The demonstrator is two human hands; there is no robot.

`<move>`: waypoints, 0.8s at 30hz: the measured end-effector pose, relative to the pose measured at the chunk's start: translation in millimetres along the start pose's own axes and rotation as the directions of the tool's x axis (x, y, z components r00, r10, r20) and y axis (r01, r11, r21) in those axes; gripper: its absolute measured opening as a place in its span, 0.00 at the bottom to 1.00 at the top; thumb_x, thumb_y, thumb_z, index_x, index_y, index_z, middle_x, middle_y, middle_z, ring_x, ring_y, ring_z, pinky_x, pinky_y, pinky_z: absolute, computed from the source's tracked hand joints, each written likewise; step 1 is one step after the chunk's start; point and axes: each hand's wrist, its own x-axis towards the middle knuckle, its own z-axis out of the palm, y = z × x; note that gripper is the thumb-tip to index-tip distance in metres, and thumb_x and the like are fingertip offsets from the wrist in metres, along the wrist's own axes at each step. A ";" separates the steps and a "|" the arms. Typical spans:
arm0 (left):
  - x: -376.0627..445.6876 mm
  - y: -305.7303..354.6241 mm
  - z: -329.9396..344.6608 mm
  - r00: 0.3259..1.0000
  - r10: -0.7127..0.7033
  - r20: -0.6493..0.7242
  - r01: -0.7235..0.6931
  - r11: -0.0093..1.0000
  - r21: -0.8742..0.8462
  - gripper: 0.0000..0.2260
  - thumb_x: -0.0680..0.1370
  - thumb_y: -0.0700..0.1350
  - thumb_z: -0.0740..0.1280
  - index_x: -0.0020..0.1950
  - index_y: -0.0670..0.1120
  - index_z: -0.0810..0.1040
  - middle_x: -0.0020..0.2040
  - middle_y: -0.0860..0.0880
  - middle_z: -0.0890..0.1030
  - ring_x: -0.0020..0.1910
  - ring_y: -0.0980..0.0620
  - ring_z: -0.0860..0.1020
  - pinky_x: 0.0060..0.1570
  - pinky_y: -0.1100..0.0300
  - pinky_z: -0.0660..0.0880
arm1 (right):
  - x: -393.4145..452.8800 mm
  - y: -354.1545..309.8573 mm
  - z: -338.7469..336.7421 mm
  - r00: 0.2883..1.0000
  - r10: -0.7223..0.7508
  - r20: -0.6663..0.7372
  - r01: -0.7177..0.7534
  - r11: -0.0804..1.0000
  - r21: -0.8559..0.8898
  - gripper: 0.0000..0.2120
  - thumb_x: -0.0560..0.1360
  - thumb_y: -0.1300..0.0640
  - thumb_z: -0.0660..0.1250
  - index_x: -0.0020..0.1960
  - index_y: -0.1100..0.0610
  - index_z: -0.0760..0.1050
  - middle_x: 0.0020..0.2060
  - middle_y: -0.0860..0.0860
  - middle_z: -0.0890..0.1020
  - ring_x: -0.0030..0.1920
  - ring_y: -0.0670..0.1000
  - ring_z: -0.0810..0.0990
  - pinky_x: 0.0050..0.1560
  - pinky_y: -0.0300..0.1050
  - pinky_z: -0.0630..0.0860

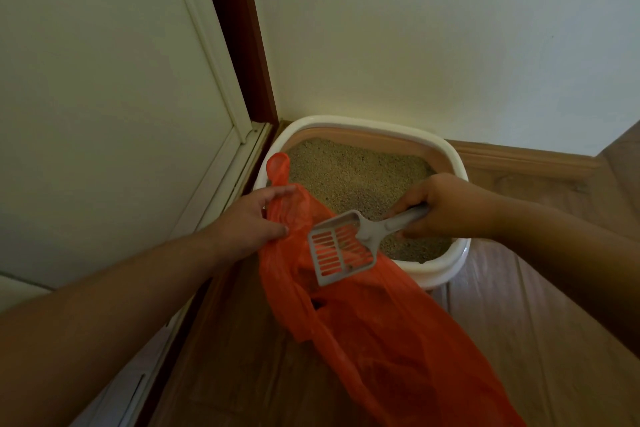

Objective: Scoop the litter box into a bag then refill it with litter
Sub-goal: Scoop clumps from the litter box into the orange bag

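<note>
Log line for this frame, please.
left hand holds orange bag | right hand grips scoop over bag | litter box filled

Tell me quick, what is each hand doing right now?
Left hand: fingers pinch the edge of the orange bag, holding it open.
Right hand: fingers curled round the handle of the grey scoop, held over the bag.

Dim, warm, yellowish indoor light falls softly from above, brightest on the wall point(433, 28). Forearms and floor point(519, 322) lie in shadow. Wide-angle bending curves the edges; detail is soft, slightly blurred.
</note>
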 end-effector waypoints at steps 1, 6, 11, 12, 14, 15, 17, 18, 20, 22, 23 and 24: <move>0.5 0.4 0.3 1.000 0.001 0.002 -0.001 1.000 -0.013 0.33 0.75 0.35 0.73 0.73 0.63 0.73 0.66 0.45 0.79 0.59 0.46 0.83 0.55 0.44 0.83 | -0.3 0.6 1.2 1.000 -0.023 -0.017 0.023 1.000 -0.011 0.14 0.72 0.54 0.77 0.56 0.42 0.84 0.45 0.38 0.84 0.46 0.38 0.81 0.46 0.37 0.79; -0.5 4.2 1.7 1.000 0.015 -0.010 -0.016 0.997 -0.081 0.33 0.75 0.32 0.72 0.72 0.62 0.74 0.65 0.46 0.80 0.59 0.48 0.83 0.56 0.47 0.83 | -1.0 -18.0 13.8 0.975 -0.205 0.080 0.218 0.952 -0.214 0.08 0.77 0.53 0.72 0.56 0.49 0.85 0.47 0.43 0.84 0.46 0.43 0.82 0.49 0.41 0.79; -1.0 7.3 3.1 1.000 0.028 -0.011 -0.029 0.993 -0.112 0.33 0.75 0.31 0.71 0.73 0.61 0.74 0.65 0.47 0.79 0.60 0.48 0.82 0.56 0.48 0.83 | 5.0 -31.9 31.5 0.953 -0.283 0.104 0.302 0.896 -0.325 0.09 0.80 0.56 0.67 0.57 0.50 0.84 0.49 0.45 0.80 0.46 0.41 0.76 0.42 0.30 0.68; -1.1 7.8 3.2 1.000 0.029 -0.011 -0.030 0.993 -0.117 0.33 0.75 0.31 0.71 0.73 0.60 0.74 0.65 0.47 0.79 0.60 0.48 0.82 0.56 0.48 0.83 | 5.4 -34.0 33.0 0.954 -0.277 0.110 0.298 0.888 -0.350 0.10 0.80 0.55 0.66 0.57 0.49 0.84 0.50 0.45 0.79 0.46 0.41 0.74 0.40 0.29 0.65; -1.9 8.7 3.3 1.000 0.028 -0.007 -0.029 0.991 -0.130 0.33 0.75 0.30 0.71 0.74 0.59 0.74 0.64 0.47 0.80 0.59 0.48 0.83 0.55 0.48 0.84 | 5.1 -37.6 33.3 0.959 -0.273 0.082 0.284 0.894 -0.348 0.10 0.80 0.55 0.65 0.57 0.49 0.83 0.50 0.46 0.79 0.46 0.42 0.75 0.40 0.31 0.67; -2.3 8.6 3.4 1.000 0.028 -0.007 -0.029 0.990 -0.136 0.33 0.75 0.30 0.71 0.74 0.59 0.74 0.64 0.46 0.80 0.59 0.47 0.83 0.55 0.47 0.84 | 5.2 -39.1 32.6 0.960 -0.271 0.076 0.281 0.900 -0.334 0.10 0.80 0.55 0.65 0.56 0.50 0.84 0.50 0.46 0.80 0.46 0.43 0.76 0.41 0.32 0.68; -2.1 8.0 2.5 1.000 0.027 -0.009 -0.028 0.990 -0.135 0.33 0.75 0.31 0.71 0.74 0.59 0.74 0.65 0.46 0.79 0.60 0.47 0.83 0.55 0.45 0.83 | 5.8 -40.7 30.3 0.962 -0.254 0.097 0.272 0.900 -0.340 0.09 0.80 0.56 0.66 0.54 0.52 0.84 0.49 0.46 0.81 0.43 0.41 0.75 0.39 0.30 0.68; -2.3 8.3 2.2 1.000 0.025 -0.008 -0.026 0.990 -0.136 0.33 0.75 0.31 0.71 0.74 0.59 0.74 0.65 0.45 0.79 0.60 0.46 0.83 0.55 0.44 0.83 | 5.6 -39.3 29.2 0.967 -0.239 0.084 0.253 0.908 -0.333 0.08 0.79 0.56 0.67 0.54 0.53 0.85 0.47 0.47 0.82 0.42 0.41 0.75 0.38 0.31 0.68; -2.8 9.3 1.6 1.000 0.020 -0.014 -0.022 0.988 -0.153 0.33 0.75 0.30 0.71 0.74 0.58 0.74 0.64 0.45 0.80 0.58 0.46 0.84 0.54 0.43 0.83 | 3.2 -33.5 26.6 0.983 -0.183 0.006 0.178 0.948 -0.265 0.06 0.77 0.56 0.71 0.51 0.54 0.86 0.43 0.48 0.84 0.37 0.45 0.78 0.36 0.35 0.71; -3.8 9.9 0.3 1.000 0.016 -0.014 -0.018 0.987 -0.162 0.33 0.75 0.30 0.71 0.74 0.58 0.74 0.63 0.46 0.80 0.57 0.46 0.84 0.54 0.43 0.84 | -0.8 -27.8 23.5 0.996 -0.086 -0.030 0.080 0.982 -0.173 0.05 0.75 0.54 0.74 0.51 0.52 0.86 0.41 0.48 0.84 0.37 0.44 0.81 0.36 0.34 0.75; -4.2 9.9 -0.1 1.000 0.013 -0.008 -0.015 0.986 -0.163 0.33 0.75 0.30 0.71 0.74 0.58 0.73 0.63 0.46 0.80 0.57 0.46 0.84 0.54 0.43 0.84 | -3.1 -24.6 22.4 0.999 -0.039 -0.037 0.035 0.995 -0.089 0.06 0.74 0.54 0.76 0.51 0.50 0.85 0.41 0.46 0.84 0.37 0.40 0.81 0.36 0.32 0.76; -4.9 9.6 -0.3 1.000 0.011 -0.005 -0.012 0.986 -0.165 0.34 0.75 0.30 0.71 0.74 0.57 0.73 0.64 0.47 0.79 0.58 0.47 0.84 0.54 0.42 0.83 | -5.2 -21.5 21.9 0.999 0.005 -0.042 -0.004 1.000 0.014 0.08 0.73 0.54 0.77 0.52 0.49 0.85 0.40 0.43 0.83 0.37 0.35 0.81 0.36 0.31 0.76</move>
